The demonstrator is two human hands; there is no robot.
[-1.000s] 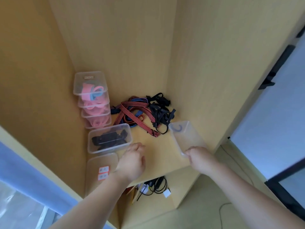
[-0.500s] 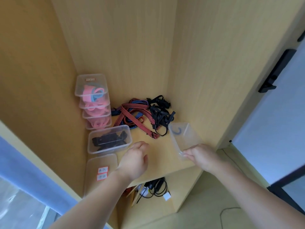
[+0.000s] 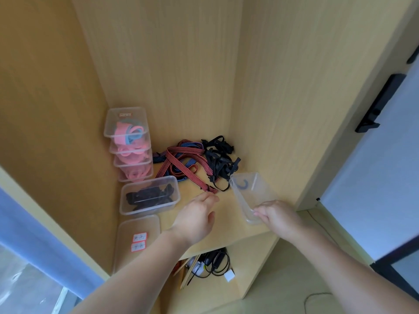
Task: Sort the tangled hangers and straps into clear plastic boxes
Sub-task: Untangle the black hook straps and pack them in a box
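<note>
A tangle of red-and-black striped straps [image 3: 181, 162] and black straps [image 3: 221, 158] lies at the back of a wooden shelf. My right hand [image 3: 275, 215] grips the near rim of a clear plastic box [image 3: 251, 196], tilted, with a small blue hook inside. My left hand [image 3: 196, 217] reaches forward with relaxed fingers, its fingertips just short of the striped strap's end [image 3: 209, 189]; it holds nothing.
A stack of three clear boxes with pink hangers [image 3: 130, 146] stands at the left wall. In front are a clear box of black items [image 3: 149, 196] and a lid with red labels [image 3: 138, 239]. Cables [image 3: 214, 260] lie on the shelf below.
My left hand has moved forward toward the striped strap's end. My right hand has kept hold of the clear box, which has shifted slightly.
</note>
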